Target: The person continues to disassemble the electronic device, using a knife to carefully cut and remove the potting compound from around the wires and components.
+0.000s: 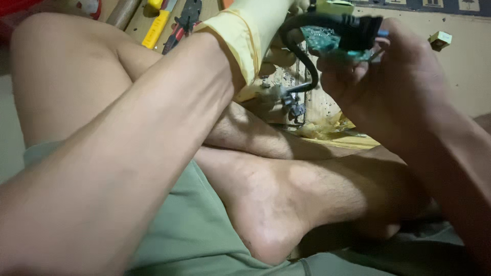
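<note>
a green circuit board [321,39] is being held up at the far right of the scene, gripped by the right hand [378,76]; its fingers [335,69] are being kept curled together around the board's underside, with a black block-shaped part [360,29] sitting on top of the board. a black cable [302,56] is being looped down from the board toward a small metal-tipped piece [291,97] hanging just below.

the left hand [276,20] is being covered by a pale yellow glove [245,36], and it is being pressed against the left side of the board; whether its fingers are apart or clamped on anything cannot be told, since they are being cut off by the top edge and hidden behind the cable.

under the hands, crossed bare legs [286,189] are being kept folded over green shorts [194,230]. beyond them, a board-like work surface [319,110] with yellow scraps is being glimpsed. at far left, a yellow-handled tool [156,28] and red-and-black pliers [184,23] are lying on the floor, and a small yellow cube-like part [440,40] is lying at far right.
</note>
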